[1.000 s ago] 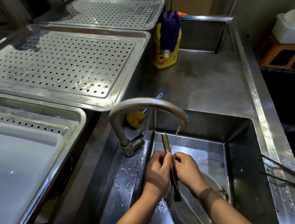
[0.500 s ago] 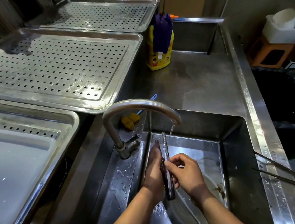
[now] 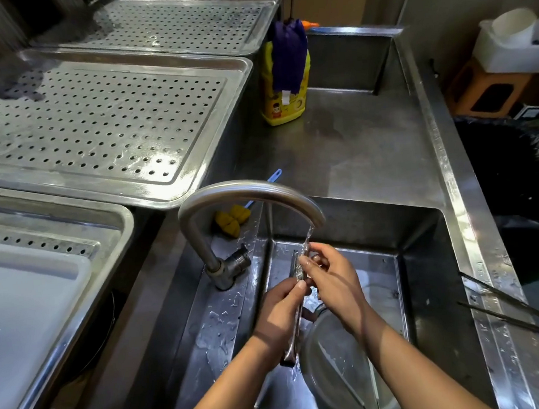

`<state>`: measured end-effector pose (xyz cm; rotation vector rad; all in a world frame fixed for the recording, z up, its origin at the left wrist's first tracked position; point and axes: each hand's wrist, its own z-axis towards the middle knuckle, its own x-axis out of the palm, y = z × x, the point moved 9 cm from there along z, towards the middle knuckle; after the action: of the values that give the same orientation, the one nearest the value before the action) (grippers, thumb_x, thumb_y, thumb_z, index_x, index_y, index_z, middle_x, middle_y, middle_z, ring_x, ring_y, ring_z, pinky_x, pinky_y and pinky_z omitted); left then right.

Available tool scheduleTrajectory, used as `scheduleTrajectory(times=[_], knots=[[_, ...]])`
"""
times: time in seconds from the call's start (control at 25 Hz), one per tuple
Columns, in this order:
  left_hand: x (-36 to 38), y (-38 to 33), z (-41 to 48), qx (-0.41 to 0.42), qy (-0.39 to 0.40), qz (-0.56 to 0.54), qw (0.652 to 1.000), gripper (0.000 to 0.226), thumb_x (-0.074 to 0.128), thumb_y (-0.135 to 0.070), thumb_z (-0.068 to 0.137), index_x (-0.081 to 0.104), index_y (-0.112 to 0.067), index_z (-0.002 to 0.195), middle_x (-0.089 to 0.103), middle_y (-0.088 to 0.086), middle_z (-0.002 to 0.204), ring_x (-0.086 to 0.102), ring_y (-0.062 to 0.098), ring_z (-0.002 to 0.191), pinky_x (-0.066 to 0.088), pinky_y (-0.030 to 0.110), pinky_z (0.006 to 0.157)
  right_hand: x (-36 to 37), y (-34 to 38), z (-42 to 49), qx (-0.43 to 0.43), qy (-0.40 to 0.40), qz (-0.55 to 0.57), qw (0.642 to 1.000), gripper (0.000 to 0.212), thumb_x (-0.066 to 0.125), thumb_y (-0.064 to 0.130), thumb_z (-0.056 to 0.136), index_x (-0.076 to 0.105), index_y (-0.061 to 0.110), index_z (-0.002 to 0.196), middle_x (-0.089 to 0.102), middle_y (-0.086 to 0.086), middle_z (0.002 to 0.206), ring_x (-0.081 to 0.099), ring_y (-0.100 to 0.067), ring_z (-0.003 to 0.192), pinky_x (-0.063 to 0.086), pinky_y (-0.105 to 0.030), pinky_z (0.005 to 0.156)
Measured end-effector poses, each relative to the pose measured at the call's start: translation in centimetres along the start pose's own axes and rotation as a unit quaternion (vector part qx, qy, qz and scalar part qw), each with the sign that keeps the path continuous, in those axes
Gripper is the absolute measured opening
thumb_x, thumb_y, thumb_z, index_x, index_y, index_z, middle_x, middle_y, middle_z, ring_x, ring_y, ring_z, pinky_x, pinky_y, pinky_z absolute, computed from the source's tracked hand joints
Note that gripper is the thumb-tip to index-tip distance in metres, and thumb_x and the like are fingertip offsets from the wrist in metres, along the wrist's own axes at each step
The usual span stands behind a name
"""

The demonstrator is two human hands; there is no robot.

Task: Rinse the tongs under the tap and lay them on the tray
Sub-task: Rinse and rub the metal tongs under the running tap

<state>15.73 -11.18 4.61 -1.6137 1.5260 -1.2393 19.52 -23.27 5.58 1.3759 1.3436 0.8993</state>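
Head view: the left hand (image 3: 280,316) curls around the middle of the slim steel tongs (image 3: 292,344). The right hand (image 3: 335,283) pinches their upper part under the stream from the curved steel tap (image 3: 247,190). Their long axis runs near-to-far over the steel sink (image 3: 427,256). The perforated steel tray (image 3: 94,127) lies up-left, nearer the left hand. Water and fingers blur the tips, so I cannot tell whether the tong arms are closed.

Finding no legible text, brand or number anywhere. Noting a printed label on the yellow bottle (image 3: 284,109) standing on the tabletop (image 3: 370,151); lettering showing too blurred for reading.
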Motion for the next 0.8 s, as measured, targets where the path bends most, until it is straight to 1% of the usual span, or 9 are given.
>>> scheduleTrajectory(times=[0.04, 0.16, 0.24, 0.32, 0.44, 0.52, 0.6, 0.72, 0.8], knots=[[-0.1, -0.3, 0.1, 0.016, -0.002, 0.017, 1.000, 0.025, 0.051, -0.010, 0.101, 0.074, -0.017, 0.094, 0.074, 0.001, 0.093, 0.062, 0.018, 0.073, 0.045, 0.016, 0.042, 0.0, 0.2, 0.6, 0.001, -0.010, 0.018, 1.000, 0.007, 0.064, 0.017, 0.096, 0.069, 0.017, 0.100, 0.065, 0.002, 0.071, 0.060, -0.006, 0.056, 0.049, -0.017, 0.051], [-0.3, -0.6, 0.5, 0.058, -0.007, 0.074, 0.996, 0.017, 0.058, -0.021, 0.094, 0.074, -0.022, 0.088, 0.072, 0.001, 0.091, 0.065, 0.015, 0.068, 0.052, 0.026, 0.054, -0.4, -0.4, 1.2, 0.012, -0.034, 0.053, 0.998, 0.016, 0.061, 0.015, 0.097, 0.066, 0.012, 0.083, 0.057, 0.004, 0.051, 0.051, -0.007, 0.045, 0.039, -0.016, 0.039], [-0.5, -0.4, 0.5, 0.072, 0.001, 0.074, 0.995, 0.022, 0.054, -0.026, 0.088, 0.075, -0.019, 0.089, 0.072, 0.005, 0.091, 0.066, 0.015, 0.075, 0.053, 0.030, 0.055, 0.6, -1.0, 0.4, 0.029, 0.015, 0.064, 0.997, 0.009, 0.072, 0.015, 0.086, 0.065, 0.013, 0.090, 0.064, 0.001, 0.062, 0.058, -0.009, 0.052, 0.043, -0.021, 0.042], [-0.6, 0.5, 0.5, 0.060, 0.012, 0.078, 0.995, 0.025, 0.054, -0.030, 0.086, 0.075, -0.015, 0.089, 0.072, 0.005, 0.086, 0.066, 0.013, 0.068, 0.050, 0.028, 0.050, 1.0, -1.3, 0.2, 0.049, 0.039, 0.049, 0.997, 0.022, 0.078, 0.021, 0.080, 0.061, 0.010, 0.090, 0.065, -0.005, 0.064, 0.060, -0.012, 0.051, 0.044, -0.025, 0.042], [-0.5, 1.2, 0.6, 0.033, 0.016, 0.090, 0.995, 0.024, 0.057, -0.035, 0.083, 0.074, -0.018, 0.083, 0.069, -0.001, 0.071, 0.061, 0.013, 0.050, 0.045, 0.024, 0.047, -0.2, -1.1, 1.6, 0.066, -0.024, 0.040, 0.997, 0.038, 0.062, 0.037, 0.096, 0.056, 0.006, 0.074, 0.050, -0.006, 0.046, 0.046, -0.014, 0.034, 0.034, -0.021, 0.034], [-0.6, 0.5, 1.0, 0.053, 0.008, 0.076, 0.996, 0.021, 0.058, -0.029, 0.088, 0.073, -0.014, 0.083, 0.073, -0.004, 0.080, 0.064, 0.014, 0.060, 0.050, 0.027, 0.055, 0.4, -0.6, 1.6, 0.061, 0.007, 0.072, 0.996, 0.026, 0.064, 0.023, 0.096, 0.058, 0.007, 0.077, 0.053, -0.004, 0.051, 0.049, -0.013, 0.041, 0.039, -0.023, 0.036], [-1.2, -0.2, 1.4, 0.060, 0.007, 0.093, 0.994, 0.022, 0.057, -0.023, 0.098, 0.071, -0.015, 0.083, 0.073, -0.008, 0.079, 0.065, 0.009, 0.065, 0.047, 0.018, 0.053, 1.9, -0.6, 1.0, 0.063, 0.081, 0.101, 0.990, 0.010, 0.068, 0.009, 0.091, 0.062, 0.007, 0.083, 0.060, -0.004, 0.060, 0.055, -0.014, 0.048, 0.045, -0.024, 0.042], [-1.4, 0.1, 1.7, 0.045, 0.018, 0.129, 0.991, 0.032, 0.055, -0.036, 0.097, 0.069, -0.015, 0.078, 0.069, -0.008, 0.075, 0.063, 0.012, 0.069, 0.043, 0.017, 0.051, 1.1, -0.2, 1.8, 0.081, 0.050, 0.091, 0.991, 0.034, 0.060, 0.031, 0.098, 0.060, 0.010, 0.072, 0.059, -0.008, 0.051, 0.055, -0.015, 0.040, 0.041, -0.023, 0.037], [-1.5, 0.0, 1.8, 0.050, 0.008, 0.146, 0.988, 0.041, 0.052, -0.047, 0.090, 0.068, -0.011, 0.081, 0.068, -0.009, 0.075, 0.062, 0.011, 0.072, 0.043, 0.024, 0.052, 1.1, 0.6, 2.2, 0.057, 0.063, 0.096, 0.992, 0.028, 0.065, 0.024, 0.095, 0.062, 0.011, 0.070, 0.061, -0.010, 0.057, 0.057, -0.016, 0.044, 0.043, -0.024, 0.039]])
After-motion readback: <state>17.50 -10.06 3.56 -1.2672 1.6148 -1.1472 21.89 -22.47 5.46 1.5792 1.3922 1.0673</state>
